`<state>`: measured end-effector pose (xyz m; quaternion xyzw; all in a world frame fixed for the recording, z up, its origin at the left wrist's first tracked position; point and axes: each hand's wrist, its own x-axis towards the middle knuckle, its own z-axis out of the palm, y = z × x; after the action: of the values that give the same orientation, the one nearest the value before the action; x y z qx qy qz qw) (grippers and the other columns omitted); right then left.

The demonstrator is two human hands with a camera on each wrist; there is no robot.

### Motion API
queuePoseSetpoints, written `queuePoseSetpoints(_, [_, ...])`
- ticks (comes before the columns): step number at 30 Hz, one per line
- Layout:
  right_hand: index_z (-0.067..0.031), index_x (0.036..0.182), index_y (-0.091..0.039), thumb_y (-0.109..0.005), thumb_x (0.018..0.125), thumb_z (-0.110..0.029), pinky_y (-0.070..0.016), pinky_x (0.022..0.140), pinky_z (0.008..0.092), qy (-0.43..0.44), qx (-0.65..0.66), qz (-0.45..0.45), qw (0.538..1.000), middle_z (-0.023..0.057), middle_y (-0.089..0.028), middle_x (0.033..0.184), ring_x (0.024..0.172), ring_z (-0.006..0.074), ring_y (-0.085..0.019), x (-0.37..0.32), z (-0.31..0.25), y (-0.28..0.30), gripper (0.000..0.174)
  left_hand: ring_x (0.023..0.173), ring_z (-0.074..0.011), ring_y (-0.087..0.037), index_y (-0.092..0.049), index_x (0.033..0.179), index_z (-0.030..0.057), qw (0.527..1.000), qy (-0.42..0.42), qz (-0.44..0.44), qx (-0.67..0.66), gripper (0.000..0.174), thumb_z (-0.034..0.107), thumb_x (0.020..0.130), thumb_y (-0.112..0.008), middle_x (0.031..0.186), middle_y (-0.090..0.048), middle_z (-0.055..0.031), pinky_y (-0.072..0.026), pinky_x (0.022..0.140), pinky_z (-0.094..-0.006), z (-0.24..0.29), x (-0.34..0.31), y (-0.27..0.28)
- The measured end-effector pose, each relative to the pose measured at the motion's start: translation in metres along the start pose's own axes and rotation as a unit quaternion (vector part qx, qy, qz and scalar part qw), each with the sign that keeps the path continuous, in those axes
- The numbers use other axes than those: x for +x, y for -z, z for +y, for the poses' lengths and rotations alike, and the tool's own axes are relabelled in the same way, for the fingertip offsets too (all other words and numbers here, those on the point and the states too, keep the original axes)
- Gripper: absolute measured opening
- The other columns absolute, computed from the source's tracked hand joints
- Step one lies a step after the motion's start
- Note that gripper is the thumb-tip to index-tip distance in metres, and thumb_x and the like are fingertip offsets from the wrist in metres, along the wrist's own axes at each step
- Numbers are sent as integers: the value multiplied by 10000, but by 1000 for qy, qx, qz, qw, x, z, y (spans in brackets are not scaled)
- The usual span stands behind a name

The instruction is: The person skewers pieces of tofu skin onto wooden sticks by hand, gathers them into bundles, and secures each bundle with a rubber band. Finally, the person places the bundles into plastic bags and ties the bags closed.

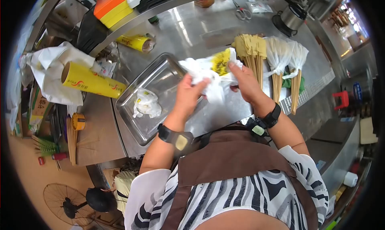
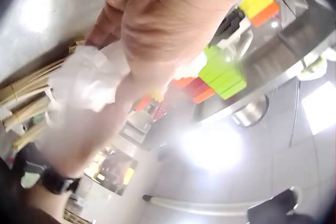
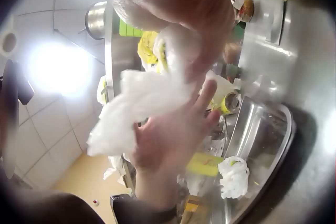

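Note:
A crumpled white plastic bag (image 1: 214, 79) with a yellow, dark-marked patch is stretched between both hands, above the steel counter. My left hand (image 1: 187, 95) grips its left side between thumb and fingers. On the other side, my right hand (image 1: 249, 85) pinches the bag near the yellow patch, thumb on top. Both wrist views show the thin white plastic bunched up close to the palms, partly blurred. Left of the hands, a steel tray (image 1: 138, 135) holds another crumpled white bag (image 1: 147, 103).
Bundles of skewers (image 1: 256, 71) lie to the right, one topped with yellow sheets, others covered by white plastic. Yellow rolls (image 1: 94, 81) stand left of the tray. Scissors (image 1: 242, 10) and a steel kettle (image 1: 292, 18) are at the back. A shelf edge (image 1: 148, 9) runs above.

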<state>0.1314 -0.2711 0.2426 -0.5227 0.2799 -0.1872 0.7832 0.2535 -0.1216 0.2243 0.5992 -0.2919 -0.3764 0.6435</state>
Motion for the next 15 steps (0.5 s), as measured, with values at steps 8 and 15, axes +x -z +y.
queuePoseSetpoints(8, [-175, 841, -632, -663, 846, -336, -352, 468, 191, -50, -16, 13, 999, -80, -571, 708, 580, 16, -489, -5, -22, 45, 164, 1065, -234, -587, -492, 1215, 19, 937, 24, 120, -328, 338, 257, 987, -417, 1190, -585, -109, -495, 880, -364, 0, -6, 41])
queuePoseSetpoints(15, [-60, 881, -624, -632, 885, -217, -433, 537, 221, 34, 45, 81, 995, -8, -622, 769, 640, 60, -557, 12, -24, 78, 157, 1160, -260, -536, -479, 1235, 7, 884, -37, 195, -424, 358, 252, 978, -431, 1252, -551, -122, -425, 1006, -401, -2, -18, 44])
